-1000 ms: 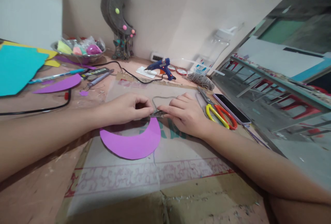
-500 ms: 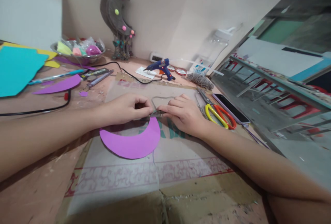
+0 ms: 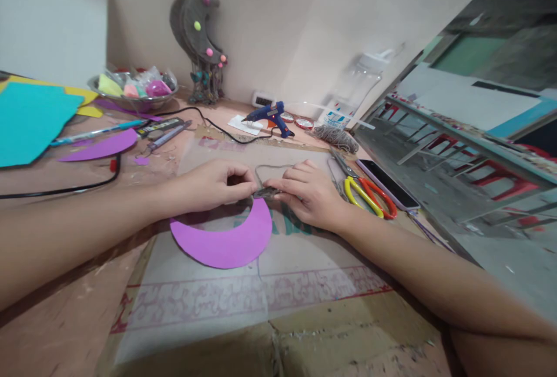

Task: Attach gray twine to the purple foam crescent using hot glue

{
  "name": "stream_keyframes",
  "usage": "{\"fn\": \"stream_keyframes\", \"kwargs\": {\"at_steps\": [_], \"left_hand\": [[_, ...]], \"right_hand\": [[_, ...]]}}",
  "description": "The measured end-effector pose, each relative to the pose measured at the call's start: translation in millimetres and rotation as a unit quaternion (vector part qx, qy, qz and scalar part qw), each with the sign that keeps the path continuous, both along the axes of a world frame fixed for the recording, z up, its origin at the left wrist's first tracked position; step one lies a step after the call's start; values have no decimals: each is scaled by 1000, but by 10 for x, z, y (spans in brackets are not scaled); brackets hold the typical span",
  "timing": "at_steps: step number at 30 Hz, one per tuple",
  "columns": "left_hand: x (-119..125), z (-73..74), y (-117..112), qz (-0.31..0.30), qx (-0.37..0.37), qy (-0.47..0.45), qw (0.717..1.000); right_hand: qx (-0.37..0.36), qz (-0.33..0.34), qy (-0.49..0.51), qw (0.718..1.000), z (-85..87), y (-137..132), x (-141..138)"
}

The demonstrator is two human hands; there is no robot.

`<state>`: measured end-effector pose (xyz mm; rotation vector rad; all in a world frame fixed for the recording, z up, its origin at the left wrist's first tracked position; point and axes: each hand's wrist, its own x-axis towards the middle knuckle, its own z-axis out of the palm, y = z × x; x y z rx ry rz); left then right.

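Observation:
A purple crescent-shaped sheet lies in front of me, its right tip wrapped in grey yarn. My left hand is closed, thumb and fingers pinching the wrapped tip from the left. On the other side my right hand is closed on the grey yarn, fingertips right beside the left ones. A loose loop of this yarn arches behind the fingertips and runs toward the right. My left hand and forearm cover the crescent's other end.
Scissors and a phone lie right of my right hand. Behind are a yarn bundle, a blue glue gun and a bottle. A bowl, pens and a black cable lie left. A decorated grey crescent hangs behind.
The view has shifted slightly. Both hands keep almost the same pinch at the crescent's wrapped tip, with no clear change in what they hold.

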<state>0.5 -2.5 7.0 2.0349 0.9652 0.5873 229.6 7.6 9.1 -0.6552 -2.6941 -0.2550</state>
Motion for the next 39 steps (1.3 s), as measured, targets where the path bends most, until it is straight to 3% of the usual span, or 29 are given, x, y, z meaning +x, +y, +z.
{"fn": "stream_keyframes", "kwargs": {"at_steps": [26, 30, 33, 36, 39], "left_hand": [[5, -15, 19, 0, 9, 8, 1000], [9, -7, 11, 29, -12, 9, 999], [14, 10, 2, 83, -11, -8, 997], [20, 29, 0, 119, -18, -43, 992], [26, 45, 2, 120, -10, -66, 990]], "right_hand": [[-22, -5, 6, 1000, -29, 3, -3], [-83, -30, 91, 992, -5, -37, -3], [-160, -84, 176, 968, 23, -78, -25], [-231, -132, 171, 949, 29, -94, -77], [-300, -120, 168, 931, 17, -85, -145]]}}
